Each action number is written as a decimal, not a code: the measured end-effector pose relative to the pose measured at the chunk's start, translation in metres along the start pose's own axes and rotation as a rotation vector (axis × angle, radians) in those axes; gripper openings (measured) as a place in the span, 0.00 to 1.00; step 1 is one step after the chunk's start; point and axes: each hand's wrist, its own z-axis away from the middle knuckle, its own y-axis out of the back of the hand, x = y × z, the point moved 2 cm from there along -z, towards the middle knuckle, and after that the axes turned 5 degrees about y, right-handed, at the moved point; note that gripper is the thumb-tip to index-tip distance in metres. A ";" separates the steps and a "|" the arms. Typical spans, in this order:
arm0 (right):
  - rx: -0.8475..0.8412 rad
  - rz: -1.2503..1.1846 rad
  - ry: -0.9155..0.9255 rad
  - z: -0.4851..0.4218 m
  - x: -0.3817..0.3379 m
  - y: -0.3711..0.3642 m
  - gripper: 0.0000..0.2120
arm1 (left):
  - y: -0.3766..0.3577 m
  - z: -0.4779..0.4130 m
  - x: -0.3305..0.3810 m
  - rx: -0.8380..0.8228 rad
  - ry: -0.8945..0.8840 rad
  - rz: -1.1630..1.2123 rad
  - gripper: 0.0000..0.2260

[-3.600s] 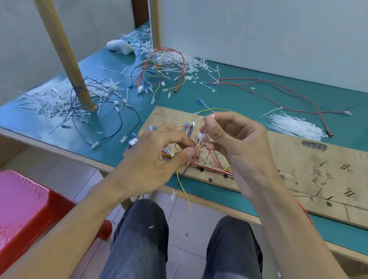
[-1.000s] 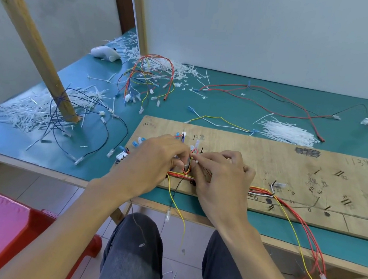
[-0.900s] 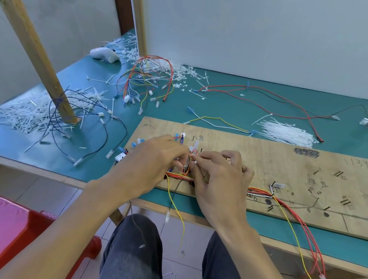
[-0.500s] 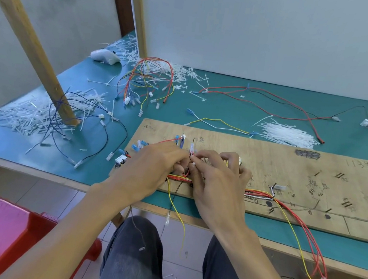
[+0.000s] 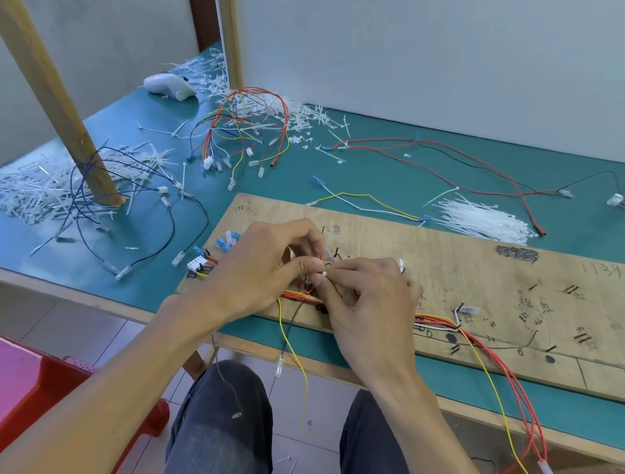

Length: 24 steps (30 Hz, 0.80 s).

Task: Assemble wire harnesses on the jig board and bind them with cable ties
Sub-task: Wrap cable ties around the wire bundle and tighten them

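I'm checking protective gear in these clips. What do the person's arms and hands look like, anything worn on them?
Nothing worn shows. The left hand and right hand are ungloved, with no rings visible. Both forearms are bare up to the picture's edge: no sleeves, watch or wristband in view.

Bright even daylight, soft shadows, wide-angle edge bending.
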 end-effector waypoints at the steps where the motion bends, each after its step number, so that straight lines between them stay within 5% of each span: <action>1: 0.008 -0.061 -0.021 0.000 0.001 0.001 0.09 | 0.000 0.000 -0.002 -0.007 0.006 -0.005 0.07; 7: 0.057 -0.343 -0.111 0.001 0.005 0.003 0.07 | 0.002 0.002 -0.006 -0.048 0.019 0.085 0.02; 20: 0.031 -0.269 -0.086 0.001 0.001 0.004 0.06 | 0.003 -0.004 0.001 -0.088 -0.015 -0.016 0.09; 24: -0.003 -0.206 -0.077 0.002 0.003 0.006 0.13 | 0.004 -0.007 0.006 -0.114 -0.037 -0.022 0.10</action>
